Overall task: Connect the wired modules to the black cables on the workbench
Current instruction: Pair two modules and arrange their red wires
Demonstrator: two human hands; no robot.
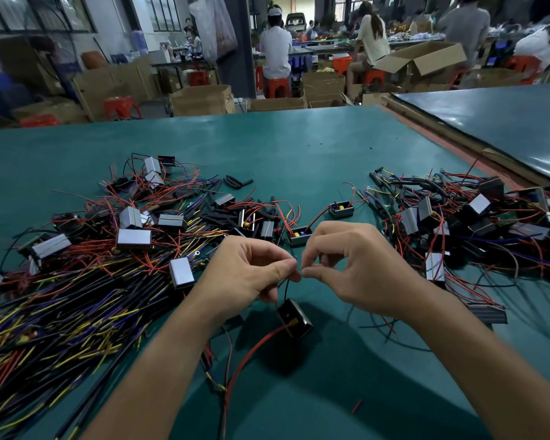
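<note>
module (294, 318): near centre, tilted just below your hands; likely light, rigid.
wire (287, 289): thin, floppy; grip near its tip.
left hand (254, 274): pinches wire.
right hand (356, 268): pinches wire end.
cables (61, 328): near left.

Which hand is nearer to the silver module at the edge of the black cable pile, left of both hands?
Left. The left hand is just right of the silver module, not touching it; the right hand is farther right, beyond the left hand. Both pinch a thin wire.
</note>
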